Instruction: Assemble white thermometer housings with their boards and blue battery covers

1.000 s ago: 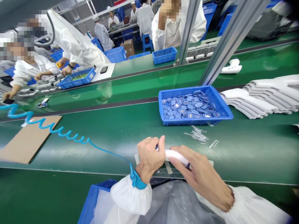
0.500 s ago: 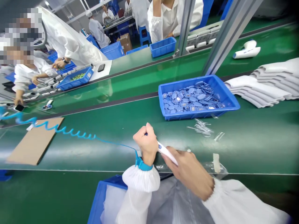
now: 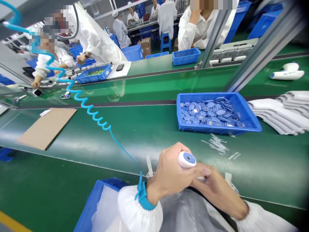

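Both my hands grip one small white plastic housing [image 3: 187, 160] at the near edge of the green belt. A round blue lens shows on its end, turned up toward me. My left hand [image 3: 170, 175] is wrapped round its left side, thumb along the top. From the right, my right hand [image 3: 214, 190] closes its fingers on the housing. A blue wrist strap [image 3: 143, 195] with a coiled blue cord [image 3: 89, 109] sits on my left wrist. The blue tray [image 3: 248, 114] of small blue lenses stands beyond, to the right.
Thin clear film slivers [image 3: 217, 145] lie in front of the tray. Stacked white shells [image 3: 277, 112] are at right, a cardboard sheet [image 3: 47, 127] at left, a blue bin [image 3: 94, 206] below the belt edge. Other workers in white coats stand across the far belt [image 3: 154, 85].
The housing has been turned so its blue lens end faces up. My hands drew closer to the belt's near edge, and the view swung to the left.
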Available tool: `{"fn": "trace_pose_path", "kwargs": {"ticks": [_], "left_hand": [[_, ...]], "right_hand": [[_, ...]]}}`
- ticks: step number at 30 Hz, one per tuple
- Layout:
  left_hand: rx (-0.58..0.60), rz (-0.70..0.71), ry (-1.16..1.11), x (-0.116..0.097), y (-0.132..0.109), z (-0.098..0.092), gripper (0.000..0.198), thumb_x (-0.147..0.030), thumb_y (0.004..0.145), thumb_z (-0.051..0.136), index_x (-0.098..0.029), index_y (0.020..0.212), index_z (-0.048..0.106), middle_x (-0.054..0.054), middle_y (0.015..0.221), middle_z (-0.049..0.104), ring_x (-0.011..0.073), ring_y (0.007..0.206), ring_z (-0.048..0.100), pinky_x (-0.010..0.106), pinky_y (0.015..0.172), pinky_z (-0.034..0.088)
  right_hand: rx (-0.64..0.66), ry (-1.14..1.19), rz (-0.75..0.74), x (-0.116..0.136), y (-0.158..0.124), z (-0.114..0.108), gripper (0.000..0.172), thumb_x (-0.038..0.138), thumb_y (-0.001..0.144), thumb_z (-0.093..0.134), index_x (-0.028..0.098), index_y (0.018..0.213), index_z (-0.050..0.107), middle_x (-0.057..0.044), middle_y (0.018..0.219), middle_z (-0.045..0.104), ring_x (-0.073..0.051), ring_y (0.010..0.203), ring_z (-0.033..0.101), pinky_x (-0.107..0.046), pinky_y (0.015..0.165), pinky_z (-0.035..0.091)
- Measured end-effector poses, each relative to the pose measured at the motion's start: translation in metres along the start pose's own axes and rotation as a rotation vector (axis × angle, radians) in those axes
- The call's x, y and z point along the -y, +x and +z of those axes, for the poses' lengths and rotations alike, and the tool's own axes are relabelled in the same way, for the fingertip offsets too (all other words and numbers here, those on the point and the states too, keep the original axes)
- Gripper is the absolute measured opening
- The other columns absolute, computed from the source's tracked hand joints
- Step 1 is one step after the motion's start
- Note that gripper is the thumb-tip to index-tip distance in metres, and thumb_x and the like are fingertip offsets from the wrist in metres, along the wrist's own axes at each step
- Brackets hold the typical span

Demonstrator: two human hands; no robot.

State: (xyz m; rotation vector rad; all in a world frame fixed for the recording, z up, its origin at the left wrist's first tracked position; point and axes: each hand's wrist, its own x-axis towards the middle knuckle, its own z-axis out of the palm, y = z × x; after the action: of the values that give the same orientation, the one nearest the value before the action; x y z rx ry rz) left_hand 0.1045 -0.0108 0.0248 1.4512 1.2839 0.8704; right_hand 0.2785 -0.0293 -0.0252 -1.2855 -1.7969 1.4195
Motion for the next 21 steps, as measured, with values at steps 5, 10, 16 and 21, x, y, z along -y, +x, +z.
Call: {"fn": "trace_pose_path", "kwargs": {"ticks": [5, 10, 16, 21], "left_hand": [[-0.201, 0.066, 0.156, -0.001, 0.000, 0.011, 0.032, -0.036, 0.077, 0.078, -0.020, 0.071, 0.051, -0.005, 0.062, 0.053, 0.0102, 0.056, 0.044, 0.025, 0.056, 0.032], [-0.277, 0.206, 0.321, 0.007, 0.007, 0.014, 0.027, -0.022, 0.080, 0.059, -0.019, 0.062, 0.039, -0.007, 0.052, 0.041, 0.0083, 0.047, 0.035, 0.027, 0.058, 0.029], [0.095, -0.017, 0.511, 0.005, 0.016, -0.029, 0.036, -0.052, 0.083, 0.067, -0.021, 0.073, 0.053, -0.004, 0.060, 0.053, 0.0122, 0.057, 0.045, 0.025, 0.058, 0.031], [0.202, -0.374, 0.631, -0.004, 0.074, -0.135, 0.054, -0.066, 0.075, 0.073, -0.015, 0.063, 0.062, 0.002, 0.059, 0.059, 0.0141, 0.055, 0.049, 0.024, 0.050, 0.028]], "right_hand": [[-0.192, -0.320, -0.229, -0.008, -0.005, 0.015, 0.020, 0.035, 0.095, 0.059, 0.021, 0.083, 0.066, 0.001, 0.069, 0.068, -0.014, 0.057, 0.062, -0.024, 0.057, 0.049], [-0.350, -0.506, -0.384, -0.010, -0.012, 0.037, 0.016, 0.031, 0.097, 0.057, 0.018, 0.089, 0.062, 0.004, 0.057, 0.062, -0.011, 0.042, 0.055, -0.024, 0.045, 0.039], [-0.170, -0.379, -0.170, 0.011, -0.005, 0.019, 0.018, 0.041, 0.094, 0.063, 0.024, 0.092, 0.069, 0.004, 0.071, 0.072, -0.012, 0.054, 0.064, -0.024, 0.052, 0.046], [-0.571, -0.534, -0.066, 0.003, -0.022, -0.049, 0.034, 0.054, 0.098, 0.052, 0.027, 0.100, 0.073, -0.001, 0.095, 0.076, -0.017, 0.075, 0.068, -0.031, 0.070, 0.054]]}}
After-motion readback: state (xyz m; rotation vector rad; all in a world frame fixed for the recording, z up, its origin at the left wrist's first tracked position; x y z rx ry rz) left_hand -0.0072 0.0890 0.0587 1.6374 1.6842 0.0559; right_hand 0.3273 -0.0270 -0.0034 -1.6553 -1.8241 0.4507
